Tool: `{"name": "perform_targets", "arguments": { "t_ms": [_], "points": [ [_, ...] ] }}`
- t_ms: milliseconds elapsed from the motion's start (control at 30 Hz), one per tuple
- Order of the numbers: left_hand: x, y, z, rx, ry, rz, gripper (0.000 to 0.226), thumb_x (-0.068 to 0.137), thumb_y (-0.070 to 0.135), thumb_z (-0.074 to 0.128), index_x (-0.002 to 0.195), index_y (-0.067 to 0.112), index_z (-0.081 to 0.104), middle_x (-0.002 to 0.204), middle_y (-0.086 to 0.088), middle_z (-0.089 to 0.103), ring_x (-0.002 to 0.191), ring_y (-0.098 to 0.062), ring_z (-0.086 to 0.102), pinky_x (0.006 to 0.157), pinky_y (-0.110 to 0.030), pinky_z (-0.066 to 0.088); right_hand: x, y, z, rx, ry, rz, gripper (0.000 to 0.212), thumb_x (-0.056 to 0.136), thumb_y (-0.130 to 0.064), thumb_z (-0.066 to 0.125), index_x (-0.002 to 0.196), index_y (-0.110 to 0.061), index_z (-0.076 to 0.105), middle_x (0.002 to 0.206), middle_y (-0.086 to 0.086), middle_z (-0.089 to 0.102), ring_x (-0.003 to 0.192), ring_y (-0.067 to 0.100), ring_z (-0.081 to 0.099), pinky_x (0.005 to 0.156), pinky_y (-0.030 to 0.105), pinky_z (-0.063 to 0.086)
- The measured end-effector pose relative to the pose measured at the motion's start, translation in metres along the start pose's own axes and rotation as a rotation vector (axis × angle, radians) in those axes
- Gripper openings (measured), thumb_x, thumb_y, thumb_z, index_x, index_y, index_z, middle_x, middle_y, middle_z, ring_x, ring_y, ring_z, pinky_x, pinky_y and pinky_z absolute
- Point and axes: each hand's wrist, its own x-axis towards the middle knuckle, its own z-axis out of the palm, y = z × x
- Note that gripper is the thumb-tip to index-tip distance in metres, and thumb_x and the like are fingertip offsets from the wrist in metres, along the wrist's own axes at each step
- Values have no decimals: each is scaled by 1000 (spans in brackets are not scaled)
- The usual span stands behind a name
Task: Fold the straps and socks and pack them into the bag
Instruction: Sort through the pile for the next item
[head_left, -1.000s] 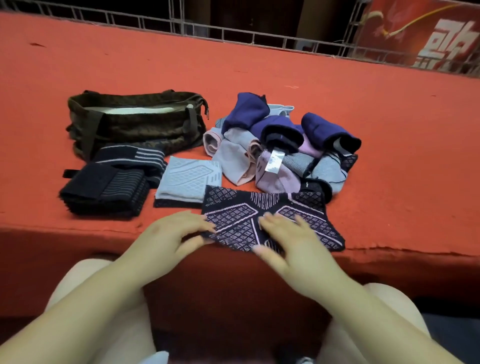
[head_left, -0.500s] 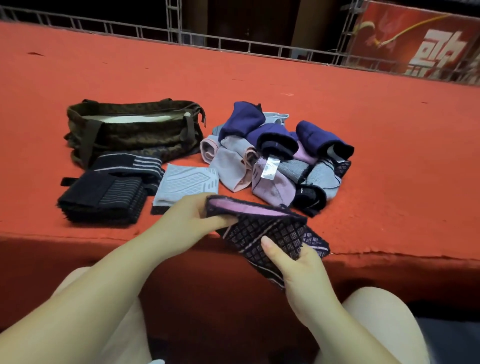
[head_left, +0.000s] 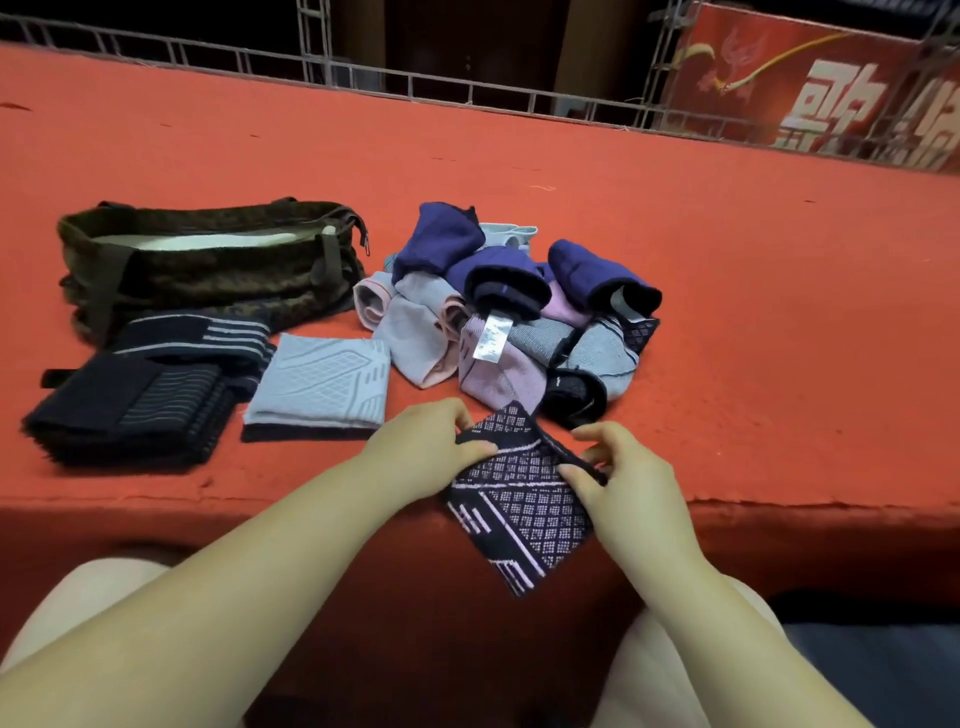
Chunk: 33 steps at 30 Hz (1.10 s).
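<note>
Patterned dark sock (head_left: 519, 488) pinched by both hands, left (head_left: 426, 447), right (head_left: 623, 478), seemingly folded, overhanging red table (head_left: 727, 312) edge

Red banner (head_left: 831, 88) behind metal railing (head_left: 467, 96)

So the dark patterned sock (head_left: 519, 493) isn't spread flat on the table (head_left: 727, 312) anymore, it's folded over into a smaller diamond hanging past the near edge. The left hand (head_left: 421, 447) now pinches its left corner and the right hand (head_left: 623, 478) pinches the right corner, both lifted off the flat press from before.
</note>
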Motion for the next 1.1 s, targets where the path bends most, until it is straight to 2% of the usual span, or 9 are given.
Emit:
{"name": "perform_targets", "arguments": {
  "t_ms": [133,267,400,533,700,767,833,967,1100],
  "points": [
    [2,2,0,28,-39,-52,37,79,51,69,99,23,56,96,6,54,97,-16,54,85,-30,42,9,0,-2,-257,-84,32,29,85,-42,65,109,-25,60,105,-2,63,105,22,56,86,33,42],
    [2,6,-13,-143,-188,-110,36,72,33,80,98,12,66,83,6,61,80,-13,58,78,-27,45,17,-3,-10,-352,-258,124,32,82,-57,60,88,-26,55,98,-2,65,100,23,60,85,34,44],
    [-11,10,-26,-451,-338,-136,23,70,17,80,83,4,66,80,-3,71,75,-18,66,82,-35,52,16,-5,-14,-89,-338,43,32,79,-47,70,70,-22,53,72,-6,58,74,15,55,71,33,42],
    [-31,11,-37,-912,-485,-107,19,84,7,64,102,10,70,100,-10,73,92,-23,70,83,-32,54,10,-24,-26,264,-379,-110,25,78,-28,75,68,-19,54,56,-14,52,51,-2,42,51,13,32],
    [-43,-1,-47,-1156,-297,-104,24,80,14,64,101,6,71,100,-14,73,87,-22,70,76,-29,57,15,-51,-29,554,-425,4,28,68,-30,80,84,-13,65,77,-2,68,72,10,62,69,21,48],
    [-43,-9,-51,-1342,-153,-163,23,76,17,65,96,7,72,102,-16,72,85,-23,70,83,-35,57,19,-53,-27,715,-621,177,44,66,-32,80,102,-10,65,99,4,73,92,21,69,84,32,53],
    [-42,-17,-59,-1516,-29,-236,18,82,16,62,95,8,72,103,-14,72,86,-22,70,87,-39,54,15,-61,-22,763,-830,302,41,69,-34,75,104,-16,65,107,7,72,98,23,69,86,35,52],
    [-39,-32,-79,-1557,127,-325,18,90,13,57,103,7,69,100,-11,73,86,-21,69,92,-41,51,13,-86,9,1003,-869,454,28,71,-24,68,98,-18,67,97,5,73,88,19,71,80,32,52],
    [-37,-58,-116,-1309,113,-329,12,89,17,57,83,14,68,76,-1,72,61,-14,67,70,-32,53,34,-124,36,1009,-688,403,8,88,-11,62,96,-12,64,82,5,69,63,15,60,66,31,59]
  ]
}}
